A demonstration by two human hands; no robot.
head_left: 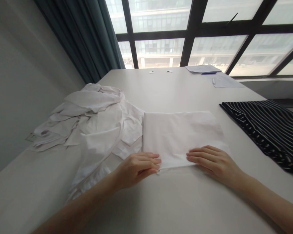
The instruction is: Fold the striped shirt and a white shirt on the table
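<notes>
A folded white cloth (178, 130), shaped like a flat rectangle, lies in front of me on the table. On its near left corner rests my left hand (139, 167), fingers stretched out and close together, the thumb along the near edge. My right hand (210, 161) lies flat on the near right part of the cloth, its fingers extended; its thumb is hidden. A small bit of white fabric pokes out by my left fingertips. Left of the folded piece, a loose heap of crumpled white garments (102, 113) touches or nearly touches it.
The white table (175, 201) reaches to the windows. A black, white-striped cloth (266, 126) lies at the right edge. Far right are papers (202, 68), a blue pen (208, 73) and another sheet (228, 82). A dark blue curtain (88, 35) hangs behind the heap.
</notes>
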